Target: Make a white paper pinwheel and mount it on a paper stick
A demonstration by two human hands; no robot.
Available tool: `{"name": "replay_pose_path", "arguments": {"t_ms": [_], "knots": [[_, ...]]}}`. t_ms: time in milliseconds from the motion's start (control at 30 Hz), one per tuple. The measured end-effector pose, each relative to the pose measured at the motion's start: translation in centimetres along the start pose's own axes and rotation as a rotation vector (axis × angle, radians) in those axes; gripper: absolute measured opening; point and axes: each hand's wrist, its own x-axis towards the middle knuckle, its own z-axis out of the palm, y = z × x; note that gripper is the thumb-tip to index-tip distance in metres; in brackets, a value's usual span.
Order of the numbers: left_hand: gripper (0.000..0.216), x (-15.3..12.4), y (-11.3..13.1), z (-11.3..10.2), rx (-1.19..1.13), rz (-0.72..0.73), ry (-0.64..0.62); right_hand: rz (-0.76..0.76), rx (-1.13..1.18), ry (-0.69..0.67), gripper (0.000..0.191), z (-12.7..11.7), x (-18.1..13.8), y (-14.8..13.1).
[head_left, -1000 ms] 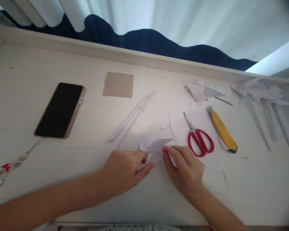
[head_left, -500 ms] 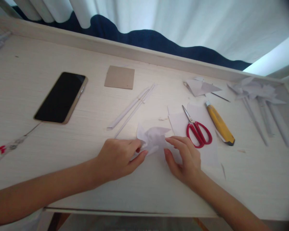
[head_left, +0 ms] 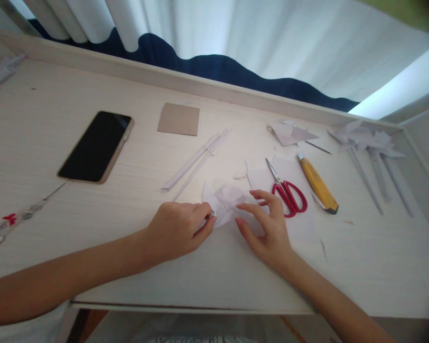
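Note:
A small white paper pinwheel (head_left: 224, 202) with folded, curling blades sits low over the desk between my hands. My left hand (head_left: 181, 227) has thumb and forefinger pinched together at its lower left edge; the exact spot is partly hidden by the fingers. At the other side, my right hand (head_left: 268, 228) is open, its fingers apart and curved, with the fingertips at the pinwheel's right edge. Whether they touch the paper is hard to tell. Just beyond my right hand, scissors with red handles (head_left: 289, 194) lie on white paper sheets (head_left: 307, 228).
A yellow utility knife (head_left: 318, 183) lies right of the scissors. Finished paper pinwheels on sticks (head_left: 368, 140) rest far right, and folded paper (head_left: 291, 133) lies behind. Rolled paper sticks (head_left: 193, 162), a cardboard square (head_left: 178, 119) and a phone (head_left: 96, 147) are to the left.
My right hand has shifted slightly left over the pinwheel, its fingers more spread. The pinwheel's blades have changed shape a little. My left hand keeps its pinch. The camera view has shifted slightly.

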Motion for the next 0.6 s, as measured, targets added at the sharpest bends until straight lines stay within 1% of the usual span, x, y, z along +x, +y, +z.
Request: {"name": "replay_pose_path", "arguments": {"t_ms": [133, 333, 600], "knots": [[0.022, 0.14, 0.00, -0.05, -0.020, 0.007, -0.004, 0.020, 0.026, -0.012, 0.022, 0.03, -0.22, 0.24], [0.021, 0.08, -0.08, 0.03, -0.025, 0.015, 0.013, 0.000, 0.001, -0.041, 0.024, 0.16, -0.18, 0.18], [0.022, -0.01, -0.12, 0.06, -0.032, 0.009, 0.017, 0.009, -0.006, -0.028, 0.015, 0.33, 0.06, -0.18]]}}
